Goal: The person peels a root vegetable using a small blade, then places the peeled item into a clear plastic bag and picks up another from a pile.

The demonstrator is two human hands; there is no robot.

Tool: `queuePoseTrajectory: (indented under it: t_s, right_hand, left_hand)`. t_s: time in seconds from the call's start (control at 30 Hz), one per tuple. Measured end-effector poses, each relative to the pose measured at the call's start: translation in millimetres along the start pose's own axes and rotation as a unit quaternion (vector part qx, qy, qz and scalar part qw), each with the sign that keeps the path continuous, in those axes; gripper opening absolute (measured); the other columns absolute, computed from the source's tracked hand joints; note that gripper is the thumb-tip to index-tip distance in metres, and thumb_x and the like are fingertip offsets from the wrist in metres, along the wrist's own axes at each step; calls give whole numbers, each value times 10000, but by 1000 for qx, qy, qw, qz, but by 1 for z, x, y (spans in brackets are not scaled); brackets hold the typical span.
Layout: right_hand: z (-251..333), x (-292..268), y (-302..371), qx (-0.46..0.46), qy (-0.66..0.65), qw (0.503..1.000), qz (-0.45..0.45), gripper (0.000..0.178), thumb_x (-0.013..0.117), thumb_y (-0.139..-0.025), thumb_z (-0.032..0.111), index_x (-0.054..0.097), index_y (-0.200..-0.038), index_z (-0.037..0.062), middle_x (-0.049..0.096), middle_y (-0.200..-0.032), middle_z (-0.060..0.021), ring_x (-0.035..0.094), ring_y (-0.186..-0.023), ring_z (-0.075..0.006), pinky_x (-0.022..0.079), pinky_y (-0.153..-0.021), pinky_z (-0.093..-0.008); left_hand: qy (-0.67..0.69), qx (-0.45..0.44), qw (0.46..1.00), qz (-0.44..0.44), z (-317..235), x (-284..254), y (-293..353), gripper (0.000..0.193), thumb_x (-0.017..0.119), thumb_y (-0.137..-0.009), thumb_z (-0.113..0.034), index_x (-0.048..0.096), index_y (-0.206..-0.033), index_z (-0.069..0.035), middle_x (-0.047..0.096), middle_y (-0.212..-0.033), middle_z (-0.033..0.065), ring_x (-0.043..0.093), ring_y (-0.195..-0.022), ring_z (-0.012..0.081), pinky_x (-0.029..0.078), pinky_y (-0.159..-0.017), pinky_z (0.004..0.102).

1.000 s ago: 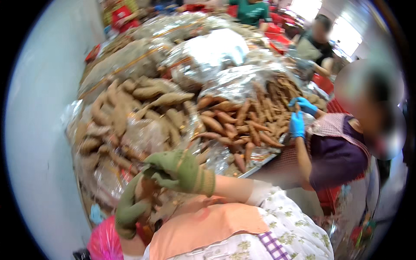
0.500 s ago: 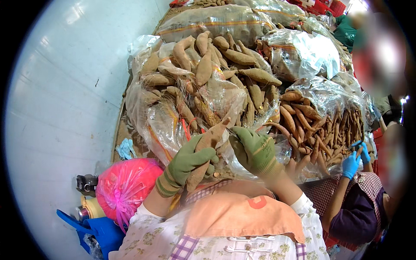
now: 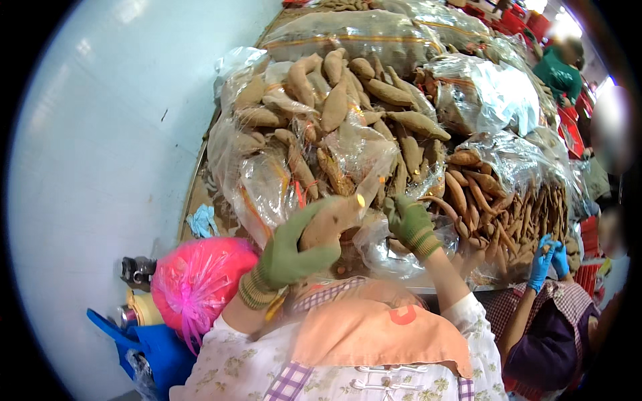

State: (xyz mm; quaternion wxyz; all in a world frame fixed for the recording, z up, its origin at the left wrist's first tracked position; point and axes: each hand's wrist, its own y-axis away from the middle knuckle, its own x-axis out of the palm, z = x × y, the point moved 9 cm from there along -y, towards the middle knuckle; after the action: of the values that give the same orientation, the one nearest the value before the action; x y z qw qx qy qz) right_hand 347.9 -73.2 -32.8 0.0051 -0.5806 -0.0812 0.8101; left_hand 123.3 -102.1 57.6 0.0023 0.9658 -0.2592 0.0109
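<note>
My left hand (image 3: 289,248), in a green knit-cuffed glove, is closed around a brown sweet potato (image 3: 329,224). The upper right end of that root is cut off and shows a pale yellow face. Off to its right, apart from the root, my right hand (image 3: 410,222) in a matching glove has its fingers curled. What it grips is hidden by the glove. Just ahead of both hands lies a heap of sweet potatoes (image 3: 335,107) in a torn, clear plastic sack (image 3: 257,180).
Slimmer roots (image 3: 491,220) are piled at right, near a co-worker's blue-gloved hands (image 3: 543,264). Filled sacks (image 3: 354,37) stand behind. At left are a pale wall (image 3: 114,147), a pink bag (image 3: 200,274), a blue container (image 3: 160,354) and a crumpled blue glove (image 3: 201,220).
The sweet potato's pointed tip is gone, leaving a pale cut end. My right hand has moved slightly right, away from the root. The whole view has shifted a little.
</note>
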Motion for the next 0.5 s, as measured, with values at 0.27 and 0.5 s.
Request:
queuePoseTrajectory:
  t_s: [0.27,0.5]
  right_hand:
    - [53,-39,17,141,-600,785,57,401,691,-969,289,666,-1225,-18,704,-794,-44,644,-713,-83,518,-664,-255]
    - [77,-51,21,79,-642,762,31,520,783,-900,278,637,-1297,-24,710,-902,-14,631,-812,-54,530,-702,-245]
  left_hand:
    - [-164,33,984,-65,3,-8,-4,677,782,-869,-204,511,-1449,17,656,-1287,130,611,-1175,187,484,-1034,357]
    - [-55,-13,997,56,20,27,-16,683,733,-859,-145,492,-1479,10,636,-1318,110,592,-1197,166,467,-1044,336]
